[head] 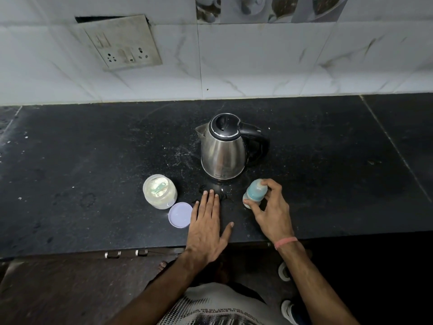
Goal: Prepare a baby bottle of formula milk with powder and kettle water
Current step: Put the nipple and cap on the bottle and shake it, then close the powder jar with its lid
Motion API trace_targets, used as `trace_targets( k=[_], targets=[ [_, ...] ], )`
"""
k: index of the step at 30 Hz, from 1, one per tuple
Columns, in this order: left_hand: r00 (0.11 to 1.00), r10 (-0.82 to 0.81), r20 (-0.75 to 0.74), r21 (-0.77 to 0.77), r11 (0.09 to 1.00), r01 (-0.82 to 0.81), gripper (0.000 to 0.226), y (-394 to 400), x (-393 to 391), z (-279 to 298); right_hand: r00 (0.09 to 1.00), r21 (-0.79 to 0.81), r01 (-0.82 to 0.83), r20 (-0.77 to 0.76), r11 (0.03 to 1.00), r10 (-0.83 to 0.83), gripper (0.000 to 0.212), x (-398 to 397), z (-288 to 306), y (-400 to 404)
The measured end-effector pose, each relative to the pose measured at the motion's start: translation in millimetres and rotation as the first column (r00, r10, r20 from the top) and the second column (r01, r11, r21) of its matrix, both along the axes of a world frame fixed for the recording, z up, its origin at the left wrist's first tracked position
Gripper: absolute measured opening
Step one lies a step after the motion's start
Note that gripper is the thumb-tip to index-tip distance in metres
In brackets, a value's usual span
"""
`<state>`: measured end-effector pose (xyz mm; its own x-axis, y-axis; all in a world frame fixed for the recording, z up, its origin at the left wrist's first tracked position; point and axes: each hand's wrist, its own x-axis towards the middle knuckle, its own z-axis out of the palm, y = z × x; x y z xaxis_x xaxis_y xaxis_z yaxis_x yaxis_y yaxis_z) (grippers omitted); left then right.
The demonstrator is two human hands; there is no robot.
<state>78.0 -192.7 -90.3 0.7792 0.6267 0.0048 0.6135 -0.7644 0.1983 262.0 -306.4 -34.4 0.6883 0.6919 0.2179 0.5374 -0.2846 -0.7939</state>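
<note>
Baby bottle [255, 193] stands upright just front-right of kettle [225, 146], blue cap on. Right hand [271, 207] grips it, thumb low on the side, fingers over the top. Left hand [207, 221] lies flat, fingers straight, on counter [93, 148] front of kettle. Powder jar [159, 191] sits open front-left of kettle, scoop inside; its lid [180, 215] lies beside it. Likely step: handling capped bottle. Advice: keep bottle upright, grip firm, check cap tight before any shaking.

The baby bottle [255, 193] was partly covered by the right hand [271, 209], its base and far side hidden. The scoop [158, 186] inside the powder jar [159, 192] showed only dimly through the powder. Lettering low on the kettle [222, 148] was too small to read. The desk [93, 160] ran past both side edges.
</note>
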Motion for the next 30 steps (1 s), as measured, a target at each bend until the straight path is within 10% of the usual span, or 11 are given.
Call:
trace_targets(
  k=[10, 16, 21, 30],
  targets=[
    [0.958, 0.179, 0.223, -0.117, 0.981, -0.156, 0.084, 7, -13, 26, 0.974, 0.083, -0.006, 0.228, 0.997, -0.013, 0.081, -4, 10, 2],
    [0.762, 0.575, 0.297, -0.235, 0.818, -0.525, 0.074, -1, -36, 25, 0.902, 0.277, -0.126, 0.431, 0.953, -0.006, 0.054, -26, 33, 21],
    [0.647, 0.735, 0.206, -0.298, 0.676, -0.674, 0.103, 5, -49, 19, 0.936, 0.165, -0.265, 0.282, 0.950, 0.212, 0.046, -51, 31, 44],
    [0.638, 0.754, 0.155, -0.362, 0.645, -0.673, 0.081, 19, -62, 15, 0.869, -0.193, -0.494, -0.073, 0.848, 0.490, 0.061, -76, 4, 64]
  ],
)
